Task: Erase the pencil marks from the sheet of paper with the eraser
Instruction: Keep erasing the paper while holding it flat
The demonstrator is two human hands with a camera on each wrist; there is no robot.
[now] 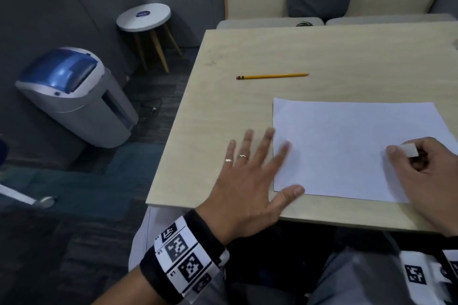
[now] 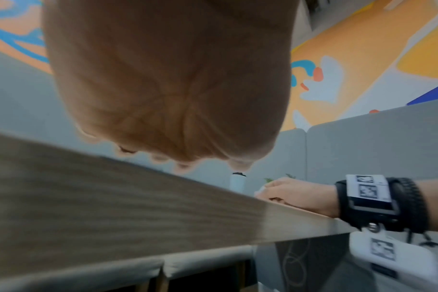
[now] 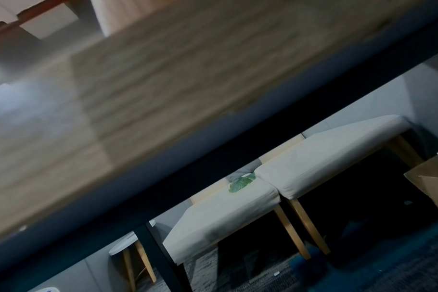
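No writing legible: paper (image 1: 347, 146), eraser (image 1: 410, 150) blank.

A white sheet of paper (image 1: 347, 146) lies flat on the table, a white eraser (image 1: 410, 150) above its right part.

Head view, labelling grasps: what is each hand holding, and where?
Right hand pinches the small white rectangular eraser by its end; left hand holds nothing.

Dim, perhaps motion-blurred wrist views.
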